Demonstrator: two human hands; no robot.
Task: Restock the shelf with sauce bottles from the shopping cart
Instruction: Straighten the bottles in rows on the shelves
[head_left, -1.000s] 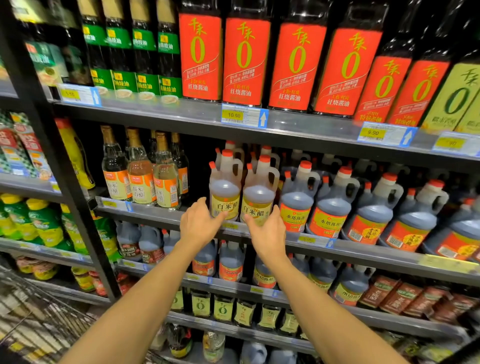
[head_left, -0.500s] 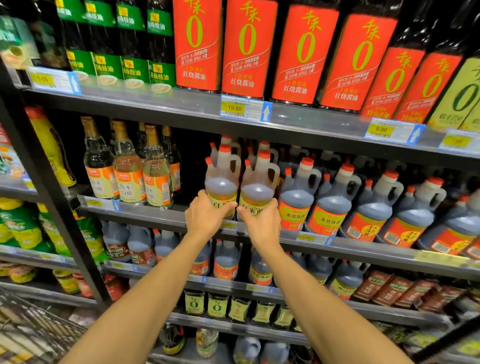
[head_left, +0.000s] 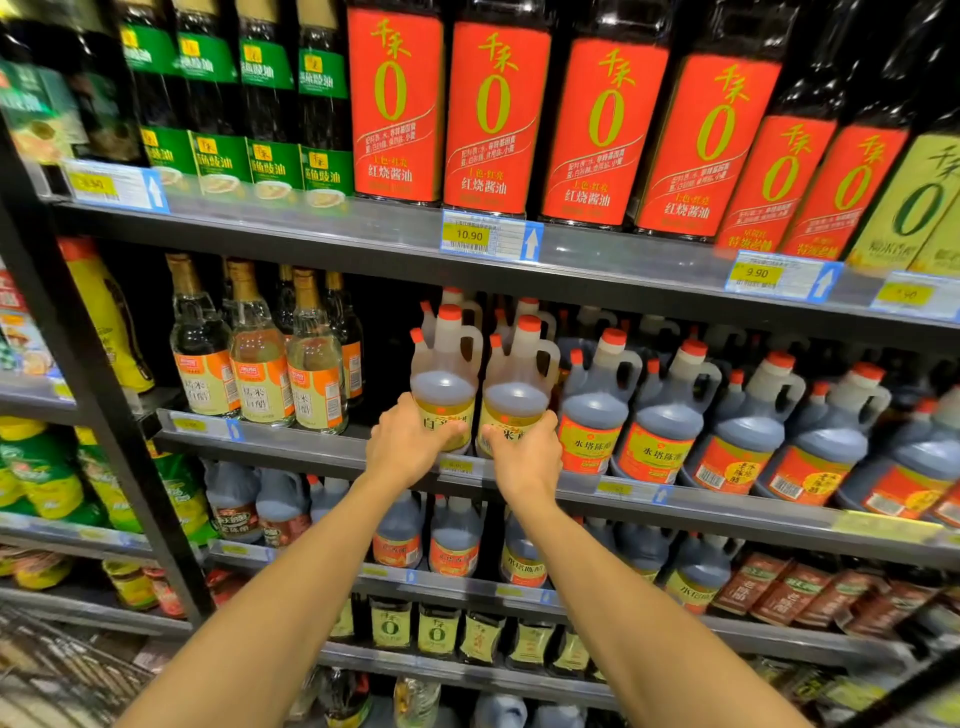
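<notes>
The left hand (head_left: 410, 441) grips one yellow-labelled jug (head_left: 445, 384) and the right hand (head_left: 524, 457) grips its twin (head_left: 519, 395), both standing upright at the shelf (head_left: 311, 447) edge.

The middle shelf (head_left: 322, 451) carries, from the left, a cluster of clear glass vinegar bottles (head_left: 260, 358) with gold necks, then two pale handled jugs (head_left: 447, 374) with red caps and yellow labels standing side by side at the front edge, then a row of dark vinegar jugs (head_left: 665, 415) with orange labels running to the right. Yellow price tags (head_left: 457, 466) sit along its front rail.
</notes>
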